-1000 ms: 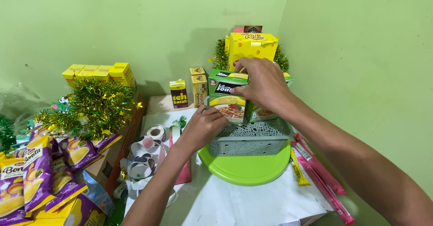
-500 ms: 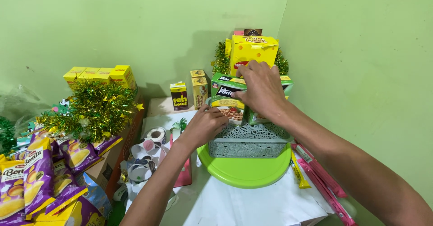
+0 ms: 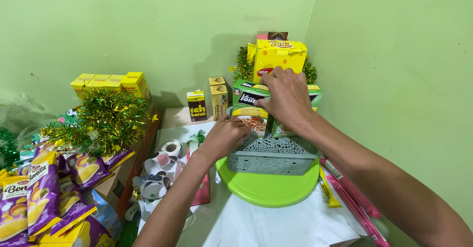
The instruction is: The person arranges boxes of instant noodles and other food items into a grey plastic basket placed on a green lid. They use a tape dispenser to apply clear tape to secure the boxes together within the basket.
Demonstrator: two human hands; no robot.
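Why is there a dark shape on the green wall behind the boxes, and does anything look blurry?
In the head view, the dark shape is the shadow of the stacked yellow cardboard box and green tinsel garland, so the light comes from the front; the right hand and the grey lacy plastic basket look sharp, and only the purple snack bags at the left edge look slightly stretched.

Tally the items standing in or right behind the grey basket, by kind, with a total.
Green pasta boxes held by the left hand and right hand: 2
Yellow carton: 1
Grey basket: 1
Green round tray: 1
Total: 5
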